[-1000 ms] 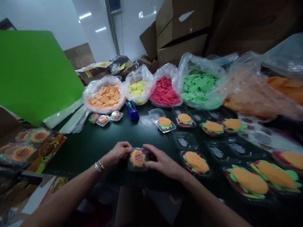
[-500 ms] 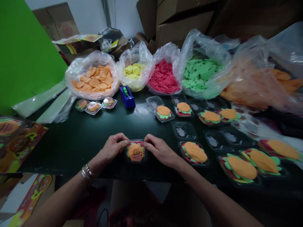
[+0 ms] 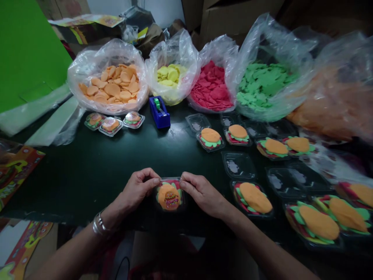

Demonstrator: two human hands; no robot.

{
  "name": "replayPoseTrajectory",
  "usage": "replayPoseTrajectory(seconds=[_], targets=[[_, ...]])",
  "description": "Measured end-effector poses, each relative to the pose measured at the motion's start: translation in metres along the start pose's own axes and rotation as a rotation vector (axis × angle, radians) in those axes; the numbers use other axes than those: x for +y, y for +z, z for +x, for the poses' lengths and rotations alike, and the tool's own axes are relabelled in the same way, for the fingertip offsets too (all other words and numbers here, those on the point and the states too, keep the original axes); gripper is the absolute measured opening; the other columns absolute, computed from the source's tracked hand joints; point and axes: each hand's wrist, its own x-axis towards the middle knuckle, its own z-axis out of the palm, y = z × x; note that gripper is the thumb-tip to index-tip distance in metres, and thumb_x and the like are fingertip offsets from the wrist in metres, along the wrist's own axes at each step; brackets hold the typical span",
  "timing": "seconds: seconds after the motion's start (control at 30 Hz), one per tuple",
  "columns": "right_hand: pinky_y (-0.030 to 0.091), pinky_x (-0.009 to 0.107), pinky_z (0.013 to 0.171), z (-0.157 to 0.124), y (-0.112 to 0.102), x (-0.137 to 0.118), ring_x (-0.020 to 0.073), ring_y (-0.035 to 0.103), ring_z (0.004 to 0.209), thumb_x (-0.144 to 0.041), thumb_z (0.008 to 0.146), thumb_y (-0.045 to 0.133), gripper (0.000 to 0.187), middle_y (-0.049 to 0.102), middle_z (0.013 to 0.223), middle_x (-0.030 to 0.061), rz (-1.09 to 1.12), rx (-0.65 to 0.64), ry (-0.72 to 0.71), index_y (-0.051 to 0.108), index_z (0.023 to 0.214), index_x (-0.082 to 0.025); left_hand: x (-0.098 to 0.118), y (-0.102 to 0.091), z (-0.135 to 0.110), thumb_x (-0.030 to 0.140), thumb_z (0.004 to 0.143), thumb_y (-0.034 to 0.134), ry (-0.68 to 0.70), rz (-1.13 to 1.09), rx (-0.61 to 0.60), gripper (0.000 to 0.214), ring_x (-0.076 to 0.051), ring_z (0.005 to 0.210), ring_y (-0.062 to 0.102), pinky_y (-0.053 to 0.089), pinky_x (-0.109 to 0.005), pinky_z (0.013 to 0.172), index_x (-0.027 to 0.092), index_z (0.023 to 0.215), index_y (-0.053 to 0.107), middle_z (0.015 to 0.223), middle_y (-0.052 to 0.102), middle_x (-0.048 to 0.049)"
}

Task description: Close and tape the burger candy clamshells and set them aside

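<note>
At the near edge of the dark table, a closed clear plastic box (image 3: 170, 196) with a toy burger inside and a printed label on its lid sits between my hands. My left hand (image 3: 141, 186) pinches its far left corner between thumb and fingers. On the far right corner, my right hand (image 3: 199, 190) does the same, fingers curled and thumb on the rim. To the right stands an open clear box with a toy burger (image 3: 254, 198) in its base, its lid (image 3: 239, 164) folded back behind it.
Several more open boxes with burgers (image 3: 319, 221) spread along the right. Closed labelled boxes (image 3: 110, 125) and a blue tape dispenser (image 3: 159, 112) stand farther back. Bags of orange discs (image 3: 112, 88), yellow discs (image 3: 169, 74), red pieces (image 3: 211, 87) and green pieces (image 3: 262, 83) line the rear.
The camera view has shifted down and closer, so the table's things sit larger and spread outward. Both hands keep their pinch on the box's corners.
</note>
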Motion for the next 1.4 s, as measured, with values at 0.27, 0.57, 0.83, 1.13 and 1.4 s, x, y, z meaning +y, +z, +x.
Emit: replayPoseTrajectory(seconds=[0.27,0.57,0.83,1.13,1.4], targets=[[0.034,0.023,0.057,0.008,-0.009,-0.007,0.0116,0.041,0.063,-0.034,0.089,0.044,0.024,0.046,0.067,-0.0033,0.073,-0.067,0.094,0.049,0.072,-0.019,-0.005,-0.005,0.003,0.038,0.067,0.07,0.023,-0.035,0.034,0.026,-0.005,0.044,0.03,0.021,-0.018,0.043,0.015,0.067,0.059,0.046,0.041,0.0077],[0.035,0.023,0.056,-0.004,0.016,-0.009,0.0118,0.04,0.062,-0.034,0.082,0.054,0.018,0.045,0.066,-0.0037,0.314,0.187,0.086,0.048,0.072,-0.02,0.007,0.004,-0.019,0.035,0.067,0.069,0.092,0.035,0.075,0.021,-0.007,0.045,0.033,0.025,-0.019,0.044,0.016,0.065,0.062,0.048,0.045,0.0064],[0.033,0.023,0.052,0.006,0.014,-0.008,0.0113,0.038,0.058,-0.039,0.076,0.059,0.023,0.046,0.063,-0.0029,0.507,0.221,0.178,0.051,0.067,-0.019,0.006,0.006,-0.015,0.038,0.067,0.07,0.027,-0.067,0.066,0.024,-0.006,0.045,0.033,0.024,-0.02,0.044,0.016,0.067,0.06,0.05,0.045,0.0057],[0.031,0.023,0.049,0.033,0.011,-0.005,0.0104,0.036,0.055,-0.041,0.073,0.059,0.026,0.044,0.058,-0.0046,0.44,0.225,0.212,0.049,0.065,-0.019,-0.004,-0.006,0.014,0.038,0.066,0.071,0.018,-0.128,0.068,0.027,-0.005,0.043,0.029,0.02,-0.019,0.042,0.013,0.072,0.062,0.045,0.041,0.0078],[0.034,0.024,0.052,0.017,0.012,-0.003,0.0123,0.04,0.058,-0.038,0.08,0.052,0.022,0.045,0.062,-0.0031,0.219,0.269,0.029,0.048,0.068,-0.02,0.027,-0.008,0.011,0.032,0.072,0.065,0.091,0.247,-0.153,0.022,-0.01,0.058,0.047,0.036,-0.021,0.056,0.014,0.083,0.071,0.066,0.061,0.0001]])
